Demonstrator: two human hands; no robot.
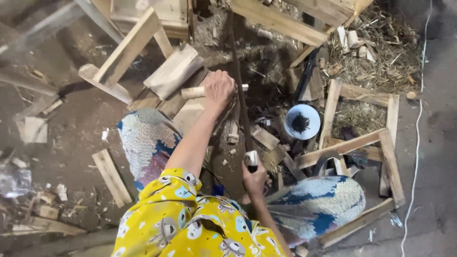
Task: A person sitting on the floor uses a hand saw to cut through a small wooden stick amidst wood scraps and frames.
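**A:** Where do your hands stand?

**B:** Your left hand [218,88] is stretched forward and pressed down on a short pale wooden peg [194,92], fingers curled over it, holding it against the wooden block [189,115] beneath. One end of the peg shows to the left of your hand and a small tip to the right.

**A:** And the other?

**B:** Your right hand [255,179] sits close to your body, closed around the taped handle [251,158] of a long dark blade [239,81]. The blade runs away from you, passing just to the right of your left hand, its far end reaching up towards the planks at the top.

**A:** Does the blade touch the peg?

**B:** You cannot tell from here; the left hand covers the spot where they would meet.

**A:** What lies about you?

**B:** A round white bowl [302,122] with dark bits in it sits right of the blade, beside a light wooden frame [362,140]. Straw [381,52] is heaped beyond the frame. A loose plank [112,176] lies on the dirt floor to your left, and a thin white cord [419,114] runs down the right edge.
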